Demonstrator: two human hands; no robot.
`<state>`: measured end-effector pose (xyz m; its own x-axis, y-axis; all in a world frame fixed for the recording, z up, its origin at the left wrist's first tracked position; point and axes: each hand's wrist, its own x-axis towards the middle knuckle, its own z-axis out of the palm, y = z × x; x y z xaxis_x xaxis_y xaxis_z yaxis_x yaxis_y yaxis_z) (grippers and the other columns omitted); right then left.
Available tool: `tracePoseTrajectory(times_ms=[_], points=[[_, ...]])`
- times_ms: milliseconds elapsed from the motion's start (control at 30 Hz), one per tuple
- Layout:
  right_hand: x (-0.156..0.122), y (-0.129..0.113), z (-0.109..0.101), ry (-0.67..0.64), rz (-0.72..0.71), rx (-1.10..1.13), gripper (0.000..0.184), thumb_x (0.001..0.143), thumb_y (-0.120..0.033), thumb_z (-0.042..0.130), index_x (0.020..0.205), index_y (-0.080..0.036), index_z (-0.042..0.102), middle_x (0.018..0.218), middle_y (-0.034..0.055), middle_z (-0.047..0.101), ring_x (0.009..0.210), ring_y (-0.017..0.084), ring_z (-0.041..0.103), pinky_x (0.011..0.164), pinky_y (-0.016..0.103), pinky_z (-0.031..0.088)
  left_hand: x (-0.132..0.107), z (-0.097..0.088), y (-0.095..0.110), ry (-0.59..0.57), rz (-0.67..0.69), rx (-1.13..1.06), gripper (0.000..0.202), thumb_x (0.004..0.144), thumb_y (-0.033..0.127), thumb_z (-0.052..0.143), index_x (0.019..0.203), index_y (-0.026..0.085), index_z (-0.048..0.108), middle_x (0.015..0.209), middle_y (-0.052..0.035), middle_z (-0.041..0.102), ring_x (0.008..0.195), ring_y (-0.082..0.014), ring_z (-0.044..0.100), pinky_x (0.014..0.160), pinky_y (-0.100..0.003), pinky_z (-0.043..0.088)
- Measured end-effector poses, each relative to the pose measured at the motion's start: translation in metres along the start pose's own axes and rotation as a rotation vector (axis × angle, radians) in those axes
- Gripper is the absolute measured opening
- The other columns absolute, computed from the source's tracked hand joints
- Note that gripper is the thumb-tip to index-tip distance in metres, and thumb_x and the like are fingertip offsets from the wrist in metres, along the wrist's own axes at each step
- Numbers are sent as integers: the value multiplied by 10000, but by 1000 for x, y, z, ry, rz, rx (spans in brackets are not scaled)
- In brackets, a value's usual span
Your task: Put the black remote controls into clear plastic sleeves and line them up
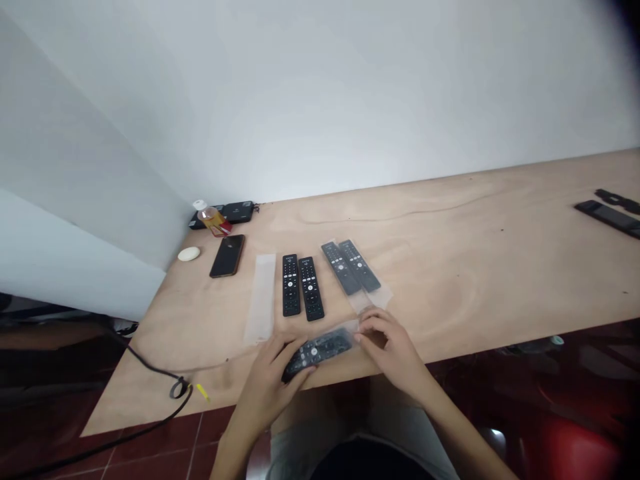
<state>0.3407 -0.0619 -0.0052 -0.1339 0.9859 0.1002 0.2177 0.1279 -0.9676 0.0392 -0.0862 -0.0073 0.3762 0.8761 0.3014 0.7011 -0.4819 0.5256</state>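
Observation:
A black remote control [325, 347], mostly inside a clear plastic sleeve, lies slanted near the table's front edge. My left hand [274, 373] grips its left end, thumb below and fingers above. The fingers of my right hand [383, 337] pinch the sleeve's end at the right. Just beyond are two bare black remotes, a left one [291, 293] and a right one [312, 297], side by side. To their right, two remotes [350, 267] lie in clear sleeves. A flat translucent sleeve [261, 297] rests left of the bare pair.
A phone [227, 256], a bottle [214, 220], a round white object [189, 254] and black boxes [239, 212] stand at the back left. A black cable [150, 363] crosses the left edge beside a yellow strip [203, 392]. Dark devices [610, 217] lie far right on the wooden table [465, 260].

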Motion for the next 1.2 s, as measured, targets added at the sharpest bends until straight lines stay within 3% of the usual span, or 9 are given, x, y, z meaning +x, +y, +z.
tracePoseTrajectory(times_ms=[200, 500, 600, 700, 833, 933, 1033, 1133, 1200], points=[[-3, -15, -12, -177, 183, 299, 205, 1031, -408, 729, 950, -272, 858, 1387, 77, 674, 1384, 312, 599, 1203, 444, 443, -2, 4, 1, 110, 41, 4, 435, 998, 293, 776, 1420, 265, 671, 1259, -104, 719, 1162, -280, 719, 987, -422, 623], [5, -2, 2, -76, 105, 242, 196, 912, -429, 866, 913, -239, 818, 993, 56, 740, 992, 262, 703, 916, 383, 570, -1, 9, 4, 153, 112, 20, 483, 993, 230, 776, 1461, 253, 657, 1254, -113, 711, 1170, -271, 714, 1002, -411, 623], [4, 1, 9, 8, 92, 188, 201, 910, -423, 867, 959, -233, 823, 1008, 68, 757, 989, 272, 705, 927, 404, 573, -1, 8, 6, 180, 106, 15, 472, 993, 223, 772, 1451, 252, 664, 1241, -114, 712, 1154, -272, 718, 984, -408, 631], [4, -5, 13, -29, 131, 196, 216, 939, -436, 841, 1029, -241, 858, 1074, 88, 785, 1039, 283, 718, 962, 420, 580, -1, 7, 9, 198, 102, 6, 459, 996, 227, 771, 1442, 252, 666, 1234, -113, 712, 1148, -270, 721, 986, -410, 632], [3, -15, 7, -71, 183, 327, 240, 915, -477, 868, 968, -244, 890, 1184, 97, 781, 1154, 291, 717, 1019, 405, 579, -2, 7, 6, 154, 91, -22, 440, 1005, 272, 771, 1432, 264, 665, 1234, -106, 720, 1140, -262, 733, 977, -399, 641], [-3, -7, -11, 69, 252, 344, 319, 830, -511, 939, 956, -224, 882, 1223, 112, 790, 1197, 323, 715, 1047, 435, 580, -6, 4, -1, 101, 43, -36, 413, 1015, 317, 759, 1417, 274, 674, 1264, -107, 734, 1152, -271, 747, 980, -409, 648], [-13, 8, -35, 248, 334, 298, 421, 821, -549, 939, 1061, -212, 861, 1126, 119, 826, 1080, 323, 745, 960, 453, 615, -15, -6, -6, 3, -22, -14, 376, 1019, 352, 748, 1385, 289, 690, 1315, -107, 744, 1199, -291, 751, 1009, -436, 648], [-24, 15, -53, 320, 296, 266, 446, 891, -544, 882, 1196, -225, 819, 1137, 107, 816, 929, 265, 737, 820, 398, 631, -26, -21, -7, -105, -61, 33, 438, 992, 416, 780, 1403, 300, 682, 1376, -116, 746, 1243, -322, 746, 1028, -468, 649], [-28, 14, -57, 357, 245, 243, 461, 922, -522, 858, 1280, -241, 783, 1158, 98, 802, 862, 234, 720, 757, 366, 626, -30, -30, -6, -154, -84, 45, 362, 1026, 413, 732, 1370, 305, 697, 1354, -104, 764, 1224, -314, 758, 1009, -462, 658]])
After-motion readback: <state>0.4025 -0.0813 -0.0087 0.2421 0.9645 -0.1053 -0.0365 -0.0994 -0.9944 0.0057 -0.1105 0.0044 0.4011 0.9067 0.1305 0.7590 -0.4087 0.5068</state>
